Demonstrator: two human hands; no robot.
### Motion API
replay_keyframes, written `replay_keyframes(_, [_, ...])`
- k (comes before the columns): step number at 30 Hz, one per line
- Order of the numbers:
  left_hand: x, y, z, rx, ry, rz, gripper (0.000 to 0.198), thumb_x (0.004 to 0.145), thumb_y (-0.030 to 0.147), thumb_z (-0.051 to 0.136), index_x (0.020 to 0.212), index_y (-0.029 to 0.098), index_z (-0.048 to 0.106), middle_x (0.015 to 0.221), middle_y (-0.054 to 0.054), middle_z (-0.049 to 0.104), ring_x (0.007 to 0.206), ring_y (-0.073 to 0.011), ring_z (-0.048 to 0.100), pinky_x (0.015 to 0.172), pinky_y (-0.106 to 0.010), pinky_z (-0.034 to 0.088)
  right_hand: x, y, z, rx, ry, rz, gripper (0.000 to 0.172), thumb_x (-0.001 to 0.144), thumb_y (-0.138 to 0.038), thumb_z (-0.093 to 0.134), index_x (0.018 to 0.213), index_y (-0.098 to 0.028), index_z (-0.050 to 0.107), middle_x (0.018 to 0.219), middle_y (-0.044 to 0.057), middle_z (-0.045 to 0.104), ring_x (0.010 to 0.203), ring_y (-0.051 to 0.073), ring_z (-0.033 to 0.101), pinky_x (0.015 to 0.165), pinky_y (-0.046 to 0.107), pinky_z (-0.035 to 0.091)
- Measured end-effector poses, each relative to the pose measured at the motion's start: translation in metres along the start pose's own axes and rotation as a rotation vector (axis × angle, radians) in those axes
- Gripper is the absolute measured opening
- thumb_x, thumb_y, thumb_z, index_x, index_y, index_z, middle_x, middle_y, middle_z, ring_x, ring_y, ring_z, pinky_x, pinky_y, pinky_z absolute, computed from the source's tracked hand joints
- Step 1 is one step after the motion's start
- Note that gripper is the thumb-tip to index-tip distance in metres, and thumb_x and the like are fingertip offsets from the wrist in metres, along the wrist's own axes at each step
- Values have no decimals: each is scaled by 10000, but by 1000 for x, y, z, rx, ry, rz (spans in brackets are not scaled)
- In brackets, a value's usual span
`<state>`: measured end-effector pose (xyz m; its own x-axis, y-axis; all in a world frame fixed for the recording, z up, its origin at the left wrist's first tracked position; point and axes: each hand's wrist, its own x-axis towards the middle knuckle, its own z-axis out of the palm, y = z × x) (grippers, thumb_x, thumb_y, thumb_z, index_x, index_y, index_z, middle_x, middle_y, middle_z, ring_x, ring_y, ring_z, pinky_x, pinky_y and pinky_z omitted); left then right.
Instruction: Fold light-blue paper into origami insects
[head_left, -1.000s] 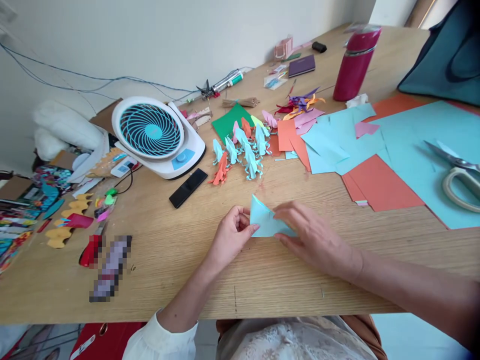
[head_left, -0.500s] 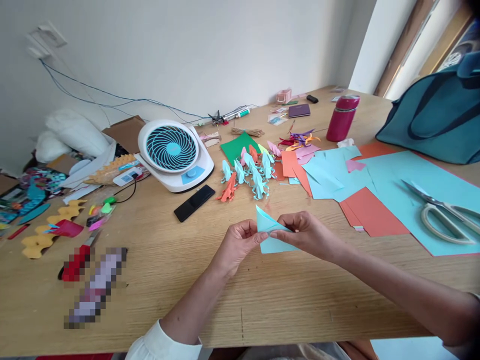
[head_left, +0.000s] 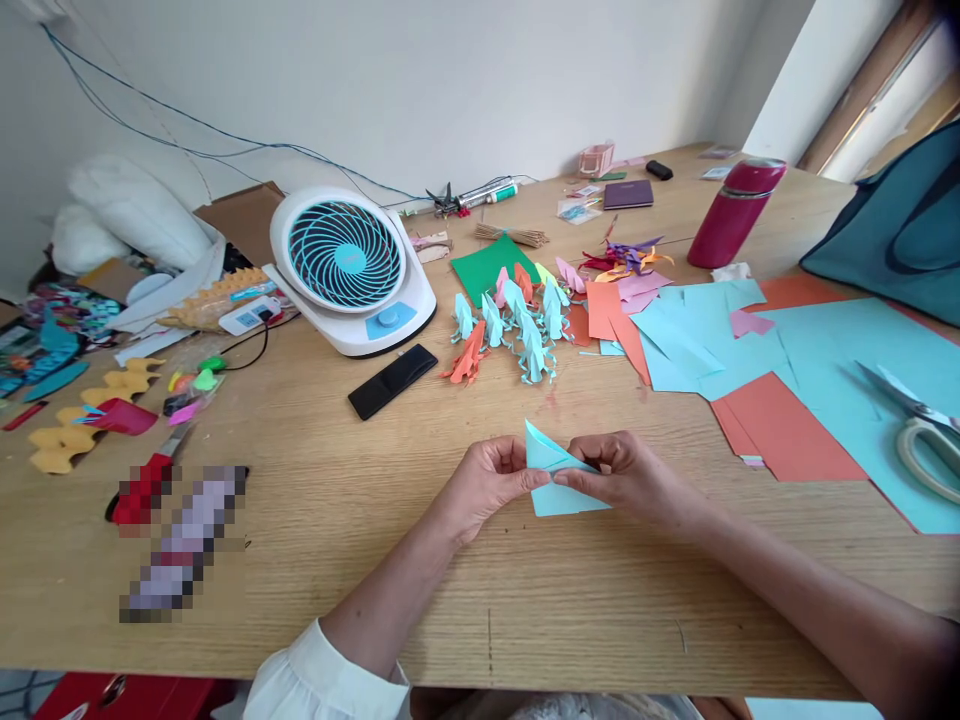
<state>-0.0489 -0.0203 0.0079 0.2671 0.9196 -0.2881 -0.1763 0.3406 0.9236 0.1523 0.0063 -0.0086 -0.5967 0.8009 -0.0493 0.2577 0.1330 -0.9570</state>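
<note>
Between both hands is a light-blue sheet of paper (head_left: 564, 499), its top part folded over into a slanted flap with a point at the upper left. My left hand (head_left: 496, 482) pinches the paper's left edge between thumb and fingers. From the right, my right hand (head_left: 627, 476) grips the folded flap, with the thumb pressed near the middle of the sheet. The two thumb tips nearly meet. Just beyond the hands stand several folded paper figures (head_left: 533, 345), mostly light blue, with an orange paper figure (head_left: 469, 355) at their front left.
A white fan (head_left: 409, 318) and a black phone (head_left: 393, 381) are left of centre. To the right lie orange paper sheets (head_left: 796, 432), large blue paper (head_left: 840, 350) and scissors (head_left: 911, 405). A magenta bottle (head_left: 735, 215) and teal bag (head_left: 892, 235) stand behind. Red-handled cutter (head_left: 142, 490) lies left.
The camera view has shifted, so the table items sit differently in frame. Both hands keep hold of the blue paper, with its flap folded a little lower.
</note>
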Motion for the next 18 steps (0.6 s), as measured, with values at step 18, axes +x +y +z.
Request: replay_keyframes(18, [-2, -6, 4, 73, 21, 73, 324, 624, 333, 873, 704, 137, 628, 699, 17, 639, 677, -98, 564, 698, -239, 442, -3, -1, -2, 69, -7, -14, 455, 839, -579, 612, 699, -147, 608, 612, -41, 383, 554, 81, 308, 485, 225, 230])
